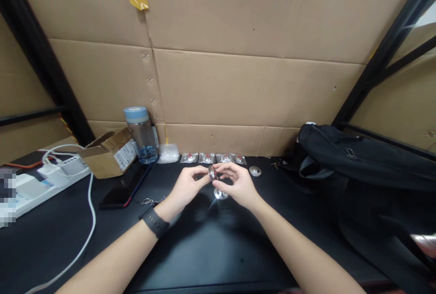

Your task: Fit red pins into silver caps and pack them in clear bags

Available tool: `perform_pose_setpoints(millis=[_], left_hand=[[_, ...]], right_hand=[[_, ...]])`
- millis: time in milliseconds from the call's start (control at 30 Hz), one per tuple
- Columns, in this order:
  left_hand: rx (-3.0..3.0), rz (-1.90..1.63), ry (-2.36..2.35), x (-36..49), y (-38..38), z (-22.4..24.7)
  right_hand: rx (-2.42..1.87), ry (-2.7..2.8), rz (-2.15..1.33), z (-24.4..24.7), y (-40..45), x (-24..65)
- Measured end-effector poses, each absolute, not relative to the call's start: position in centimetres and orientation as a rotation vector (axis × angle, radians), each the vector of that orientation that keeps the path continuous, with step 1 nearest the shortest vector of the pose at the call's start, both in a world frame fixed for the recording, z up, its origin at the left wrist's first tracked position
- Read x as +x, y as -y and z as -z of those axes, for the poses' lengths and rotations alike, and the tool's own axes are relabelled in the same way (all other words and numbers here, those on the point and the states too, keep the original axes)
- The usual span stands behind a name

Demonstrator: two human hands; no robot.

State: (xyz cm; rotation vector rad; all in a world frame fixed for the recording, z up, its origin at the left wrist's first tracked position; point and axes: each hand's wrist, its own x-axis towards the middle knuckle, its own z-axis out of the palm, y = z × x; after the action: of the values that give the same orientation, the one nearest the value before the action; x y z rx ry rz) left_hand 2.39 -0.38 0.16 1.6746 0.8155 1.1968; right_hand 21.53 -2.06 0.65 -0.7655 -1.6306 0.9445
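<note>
Held a small metal disc (211, 173) off the tabletop (204, 253), between left hand (187, 187) and right hand (240, 186). Noted near-vertical long axis of the disc in view, edge mostly toward the wearer. Pinched at the left side with left thumb and forefinger, in a nearly closed grip. Spanned upper and lower rim with right forefinger and thumb, in a partly open grip with apparent contact. Judged about equally near to both hands, just right of the left fingertips. Could not tell exact contact under the fingers. Saw a 2nd disc (220, 194) on the tabletop, below and slightly right; a 3rd disc (255, 171) beyond the right hand; 4 clear packets (189, 158) in a row behind.
</note>
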Motion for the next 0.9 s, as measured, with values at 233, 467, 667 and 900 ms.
perform_pose_setpoints(millis=[233, 467, 667, 900], left_hand=[[1.769, -1.221, -0.889, 2.5, -0.2, 0.8], [2.016, -1.312, -1.107, 2.9, 0.4, 1.0], [2.17, -1.304, -1.208, 2.9, 0.6, 0.8], [2.39, -1.205, -1.268, 2.6, 0.7, 0.9]], right_hand=[[-0.787, 1.618, -0.951, -0.4, 2.1, 21.3], [-0.818, 1.629, -0.978, 0.4, 1.4, 21.6], [-0.859, 1.677, -0.961, 0.5, 0.9, 22.2], [-0.943, 1.84, -0.767, 0.4, 0.9, 22.3]])
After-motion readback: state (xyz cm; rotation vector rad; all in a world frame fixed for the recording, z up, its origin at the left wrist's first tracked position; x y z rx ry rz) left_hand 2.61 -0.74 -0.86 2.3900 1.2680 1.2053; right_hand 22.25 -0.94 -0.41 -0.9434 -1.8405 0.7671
